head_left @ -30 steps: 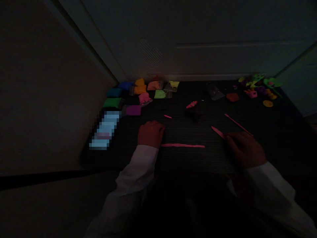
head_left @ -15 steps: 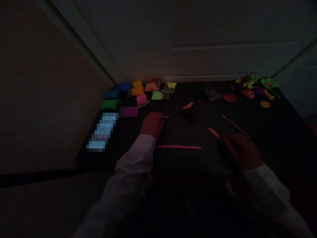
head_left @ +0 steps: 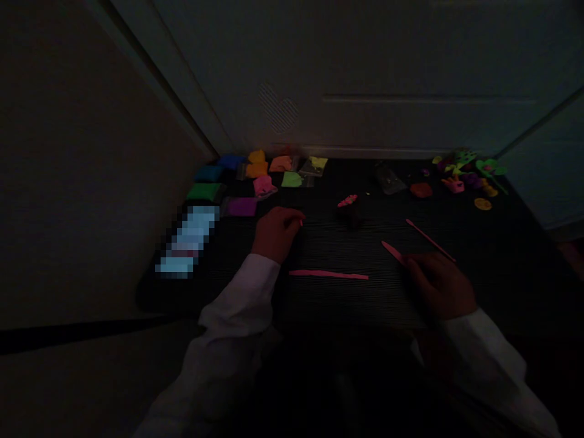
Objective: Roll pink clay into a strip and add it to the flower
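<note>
Between the fingertips of my left hand is a small bit of pink clay, mostly hidden by the fingers. My right hand grips a pink plastic clay knife, its blade pointing up and left. A long flat strip of pink clay lies on the dark table between the hands. Just beyond the knife rests a thin pink modelling tool. Farther back at the middle sits a dark brown piece with a pink dotted top; its exact kind is too dim to tell.
Bags of coloured clay, among them a green one and a purple one, line the back left. A lit, blurred phone lies at the left edge. Finished clay flowers, a red lump and a yellow disc are back right.
My left hand has turned slightly and drawn back, with the pink bit now closer in its fingers. The right hand keeps the knife. The whole view has shifted a little.
</note>
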{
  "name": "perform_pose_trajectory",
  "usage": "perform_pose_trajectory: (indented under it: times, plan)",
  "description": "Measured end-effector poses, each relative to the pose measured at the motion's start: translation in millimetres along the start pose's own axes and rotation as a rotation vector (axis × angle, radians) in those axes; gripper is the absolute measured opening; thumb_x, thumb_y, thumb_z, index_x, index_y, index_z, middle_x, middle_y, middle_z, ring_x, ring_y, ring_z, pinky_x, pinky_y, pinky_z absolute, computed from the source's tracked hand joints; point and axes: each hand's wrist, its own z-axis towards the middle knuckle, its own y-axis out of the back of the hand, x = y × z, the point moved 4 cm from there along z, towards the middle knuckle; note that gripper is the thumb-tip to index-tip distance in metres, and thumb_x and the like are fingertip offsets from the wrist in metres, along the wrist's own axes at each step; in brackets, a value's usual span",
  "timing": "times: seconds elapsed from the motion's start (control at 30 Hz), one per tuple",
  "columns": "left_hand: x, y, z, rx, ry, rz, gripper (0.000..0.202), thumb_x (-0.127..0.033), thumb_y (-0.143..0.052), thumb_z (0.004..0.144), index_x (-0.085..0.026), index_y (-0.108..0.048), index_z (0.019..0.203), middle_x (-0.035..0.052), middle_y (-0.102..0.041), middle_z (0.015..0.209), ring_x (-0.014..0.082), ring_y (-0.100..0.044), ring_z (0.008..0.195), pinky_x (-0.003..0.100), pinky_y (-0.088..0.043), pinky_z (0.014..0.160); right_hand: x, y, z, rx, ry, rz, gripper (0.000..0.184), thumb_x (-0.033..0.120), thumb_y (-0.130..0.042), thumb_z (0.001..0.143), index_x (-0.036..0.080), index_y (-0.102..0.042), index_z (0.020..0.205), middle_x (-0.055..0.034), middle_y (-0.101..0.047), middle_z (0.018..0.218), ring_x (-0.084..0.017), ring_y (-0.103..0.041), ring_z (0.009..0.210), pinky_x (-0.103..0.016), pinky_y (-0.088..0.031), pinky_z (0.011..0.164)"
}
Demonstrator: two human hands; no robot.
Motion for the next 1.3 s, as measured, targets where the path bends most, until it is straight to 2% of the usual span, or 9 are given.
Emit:
perform_pose_trajectory:
  times: [0.2, 0.3, 0.4, 0.63, 0.8, 0.93, 1.07, 1.23, 1.3]
  plan:
    - [-9, 1.2, -9, -0.096, 0.176, -0.577, 0.024, -0.033, -0.056, 0.066, -0.016, -0.062, 0.082, 0.0014, -0.064, 0.076, 0.0121, -0.058, 0.069, 0.025, -0.047, 0.066, -1, -1, 0, -0.001, -0.009, -0.018, 0.025, 0.035, -0.043, 0.080, 0.019, -0.060, 0.089, -0.0033, -0.060, 0.084, -0.017, -0.055, 0.080, -0.030, -0.042, 0.072]
    - [-15, 0.2, -9, -0.163, 0.179, -0.691, 0.025, -0.032, -0.063, 0.060, -0.015, -0.062, 0.078, 0.0016, -0.064, 0.074, 0.0118, -0.058, 0.068, 0.024, -0.047, 0.065, -2, -1, 1, -0.006, -0.003, -0.017, 0.026, 0.035, -0.043, 0.080, 0.019, -0.061, 0.089, -0.0032, -0.060, 0.085, -0.016, -0.055, 0.081, -0.030, -0.042, 0.072]
    - [-19, 1.7, -7, -0.180, 0.152, -0.789, 0.032, -0.031, -0.064, 0.061, -0.016, -0.060, 0.089, 0.0011, -0.063, 0.074, 0.0106, -0.058, 0.066, 0.024, -0.047, 0.063, -3, -2, 0, 0.001, -0.009, -0.019, 0.026, 0.035, -0.042, 0.080, 0.019, -0.061, 0.090, -0.0032, -0.060, 0.086, -0.017, -0.055, 0.082, -0.030, -0.042, 0.073]
    - [-5, 9.2, -4, -0.203, 0.163, -0.804, 0.024, -0.032, -0.060, 0.065, -0.016, -0.062, 0.082, 0.0004, -0.062, 0.066, 0.0067, -0.054, 0.055, 0.018, -0.043, 0.051, 0, 0, 0, -0.029, -0.013, -0.028, 0.024, 0.034, -0.044, 0.080, 0.019, -0.061, 0.089, -0.0028, -0.060, 0.084, -0.016, -0.055, 0.081, -0.029, -0.042, 0.074]
    - [3, 12.1, 1, -0.131, 0.126, -0.850, 0.020, -0.030, -0.057, 0.068, -0.016, -0.059, 0.083, 0.0005, -0.063, 0.070, 0.0053, -0.052, 0.050, 0.017, -0.041, 0.043, -1, 0, 0, -0.030, -0.010, -0.032, 0.023, 0.034, -0.045, 0.079, 0.020, -0.061, 0.088, -0.0027, -0.060, 0.085, -0.016, -0.055, 0.081, -0.029, -0.042, 0.072]
    - [9, 15.1, 2, -0.100, 0.147, -0.697, 0.017, -0.028, -0.059, 0.066, -0.014, -0.060, 0.077, -0.0008, -0.061, 0.062, 0.0050, -0.052, 0.047, 0.016, -0.041, 0.044, -3, -1, 0, -0.028, -0.012, -0.039, 0.023, 0.034, -0.045, 0.079, 0.020, -0.061, 0.088, -0.0030, -0.060, 0.085, -0.016, -0.055, 0.081, -0.029, -0.043, 0.072]
    - [18, 8.9, 0, 0.005, 0.205, -0.552, 0.020, -0.031, -0.062, 0.063, -0.014, -0.061, 0.074, -0.0017, -0.060, 0.056, 0.0064, -0.053, 0.047, 0.018, -0.043, 0.048, -3, 0, 0, -0.026, -0.023, -0.039, 0.023, 0.034, -0.046, 0.078, 0.019, -0.061, 0.089, -0.0031, -0.060, 0.085, -0.016, -0.055, 0.081, -0.029, -0.043, 0.072]
    - [26, -4.4, -3, 0.119, 0.201, -0.529, 0.026, -0.032, -0.062, 0.063, -0.016, -0.062, 0.083, 0.0013, -0.065, 0.075, 0.0104, -0.060, 0.064, 0.022, -0.048, 0.064, -2, 0, 0, -0.022, -0.023, -0.053, 0.023, 0.034, -0.047, 0.078, 0.019, -0.061, 0.088, -0.0030, -0.061, 0.085, -0.016, -0.056, 0.080, -0.029, -0.042, 0.072]
    - [29, -6.9, -4, 0.121, 0.213, -0.515, 0.028, -0.034, -0.059, 0.066, -0.016, -0.061, 0.087, 0.0020, -0.066, 0.075, 0.0116, -0.061, 0.066, 0.023, -0.048, 0.065, -2, 1, 0, -0.021, -0.020, -0.047, 0.022, 0.033, -0.046, 0.078, 0.019, -0.060, 0.089, -0.0030, -0.060, 0.086, -0.016, -0.055, 0.081, -0.029, -0.042, 0.072]
